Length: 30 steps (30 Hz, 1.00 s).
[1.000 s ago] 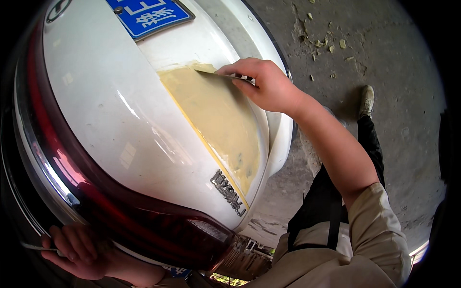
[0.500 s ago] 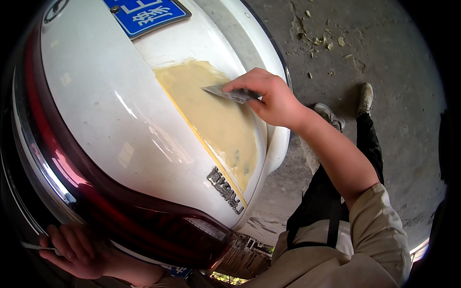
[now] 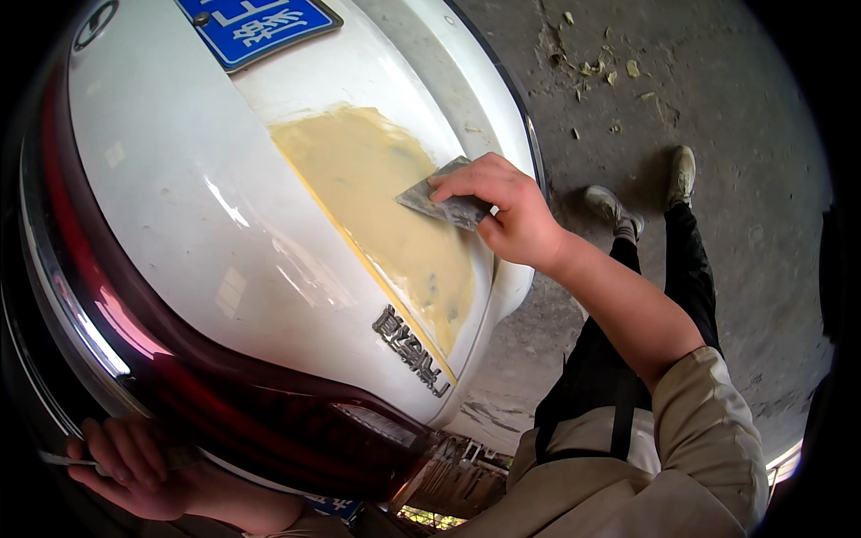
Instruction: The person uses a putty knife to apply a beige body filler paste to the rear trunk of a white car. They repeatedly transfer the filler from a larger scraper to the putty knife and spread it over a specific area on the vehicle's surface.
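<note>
A: Our right hand pinches a flat grey metal scraper, fingers closed over its back edge, blade pressed flat on the tan filler patch.

B: Noted. The patch sits on the white rear panel of the car, below the blue plate. Long axis runs from upper left near the plate down to lower right, toward the chrome lettering.

A: The scraper is about mid-patch, on its right edge. Filler lies both above-left and below-right of the blade. The blade edge lies roughly crosswise to that axis.

B: Left hand?

A: Low at the dark red tail lamp strip, well apart from the patch. It grips a thin flat piece, only an edge showing; we cannot tell what it is. So the right hand is the nearer 1 by far.

B: Ground?

A: Grey concrete with scattered tan flakes. Our 2 shoes show beside the bumper.
</note>
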Each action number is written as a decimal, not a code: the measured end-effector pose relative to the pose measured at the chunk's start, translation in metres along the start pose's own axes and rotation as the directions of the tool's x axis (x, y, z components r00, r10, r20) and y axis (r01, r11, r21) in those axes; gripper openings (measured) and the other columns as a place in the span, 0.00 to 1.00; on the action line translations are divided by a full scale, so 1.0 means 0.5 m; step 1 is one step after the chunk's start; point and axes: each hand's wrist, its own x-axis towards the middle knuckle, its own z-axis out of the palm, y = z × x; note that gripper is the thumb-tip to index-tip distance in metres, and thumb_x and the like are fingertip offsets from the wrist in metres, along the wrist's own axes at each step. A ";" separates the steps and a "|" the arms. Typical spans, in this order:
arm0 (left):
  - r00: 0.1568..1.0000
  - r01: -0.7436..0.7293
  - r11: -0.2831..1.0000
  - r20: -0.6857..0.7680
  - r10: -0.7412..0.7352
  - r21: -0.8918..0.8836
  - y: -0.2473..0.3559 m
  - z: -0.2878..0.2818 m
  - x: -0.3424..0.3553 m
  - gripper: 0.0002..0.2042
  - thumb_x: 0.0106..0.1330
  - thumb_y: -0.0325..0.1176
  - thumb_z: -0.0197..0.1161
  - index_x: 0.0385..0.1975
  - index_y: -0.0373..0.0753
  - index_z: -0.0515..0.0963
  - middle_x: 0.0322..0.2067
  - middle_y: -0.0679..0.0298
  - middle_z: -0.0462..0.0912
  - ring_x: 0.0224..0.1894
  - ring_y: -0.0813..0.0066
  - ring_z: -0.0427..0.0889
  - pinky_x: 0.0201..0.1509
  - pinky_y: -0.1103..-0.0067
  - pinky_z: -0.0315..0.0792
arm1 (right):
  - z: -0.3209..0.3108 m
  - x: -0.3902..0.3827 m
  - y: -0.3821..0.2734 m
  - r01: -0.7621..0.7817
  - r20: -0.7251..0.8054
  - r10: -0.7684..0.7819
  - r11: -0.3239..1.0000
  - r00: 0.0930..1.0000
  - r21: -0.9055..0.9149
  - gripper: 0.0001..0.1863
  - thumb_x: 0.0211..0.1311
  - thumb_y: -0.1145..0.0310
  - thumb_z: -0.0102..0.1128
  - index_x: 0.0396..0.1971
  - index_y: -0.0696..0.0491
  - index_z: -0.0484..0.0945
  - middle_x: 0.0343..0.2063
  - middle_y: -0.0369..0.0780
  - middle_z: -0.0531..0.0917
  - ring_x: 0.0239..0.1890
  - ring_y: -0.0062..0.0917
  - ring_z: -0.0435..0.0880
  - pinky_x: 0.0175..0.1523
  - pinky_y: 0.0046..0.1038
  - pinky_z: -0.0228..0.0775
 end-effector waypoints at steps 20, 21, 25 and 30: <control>0.998 -0.053 0.991 -0.028 0.057 0.121 -0.001 0.006 -0.004 0.16 0.78 0.41 0.41 0.45 0.35 0.71 0.21 0.72 0.62 0.14 0.90 0.57 0.14 0.91 0.55 | 0.037 -0.132 -0.008 -0.031 -0.114 0.035 0.999 0.993 0.038 0.30 0.28 0.90 0.43 0.36 0.53 0.81 0.42 0.39 0.84 0.43 0.36 0.78 0.51 0.32 0.70; 0.998 -0.056 0.991 -0.034 0.060 0.120 0.001 0.006 -0.006 0.16 0.78 0.41 0.41 0.45 0.34 0.71 0.21 0.72 0.62 0.14 0.89 0.57 0.15 0.91 0.55 | 0.039 -0.139 -0.010 -0.029 -0.117 0.033 0.999 0.993 0.038 0.30 0.28 0.90 0.43 0.36 0.53 0.81 0.42 0.39 0.84 0.43 0.36 0.78 0.51 0.32 0.70; 0.999 -0.049 0.997 0.010 0.048 0.055 -0.002 -0.001 -0.005 0.16 0.77 0.40 0.41 0.46 0.32 0.70 0.22 0.70 0.63 0.16 0.88 0.58 0.16 0.91 0.57 | 0.054 -0.169 -0.015 -0.036 -0.152 0.037 0.999 0.988 0.012 0.30 0.27 0.90 0.43 0.36 0.53 0.81 0.42 0.39 0.84 0.44 0.36 0.78 0.51 0.32 0.71; 0.994 0.027 0.997 0.110 -0.019 -0.070 0.006 -0.001 -0.004 0.14 0.76 0.37 0.44 0.46 0.31 0.70 0.24 0.68 0.62 0.18 0.85 0.57 0.18 0.88 0.57 | 0.082 -0.216 -0.022 -0.052 -0.196 0.051 0.999 0.979 0.000 0.31 0.27 0.88 0.43 0.37 0.52 0.81 0.43 0.39 0.84 0.44 0.36 0.79 0.50 0.32 0.72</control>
